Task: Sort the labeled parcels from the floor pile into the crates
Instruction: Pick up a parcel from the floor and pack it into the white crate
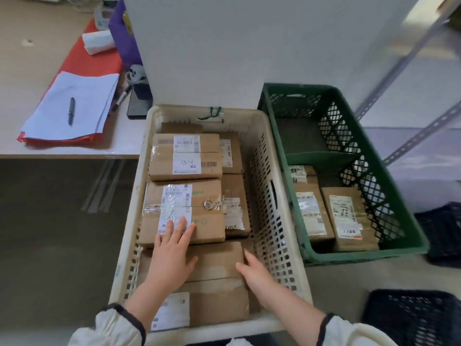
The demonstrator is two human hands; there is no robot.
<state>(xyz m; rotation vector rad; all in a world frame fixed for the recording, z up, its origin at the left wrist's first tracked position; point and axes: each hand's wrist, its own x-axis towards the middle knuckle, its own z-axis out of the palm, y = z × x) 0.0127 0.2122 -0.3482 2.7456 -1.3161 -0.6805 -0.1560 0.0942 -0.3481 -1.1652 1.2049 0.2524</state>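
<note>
In the white crate (270, 221), your left hand (172, 253) and right hand (253, 269), both flat, touch a probably stiff parcel (214, 260); grip its sides.

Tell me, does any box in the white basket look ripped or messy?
A little. The middle parcel in the white crate has crumpled, peeling clear tape across its seam, and the nearest parcel looks scuffed and wrinkled. Otherwise the parcels lie flat and fairly straight.
</note>
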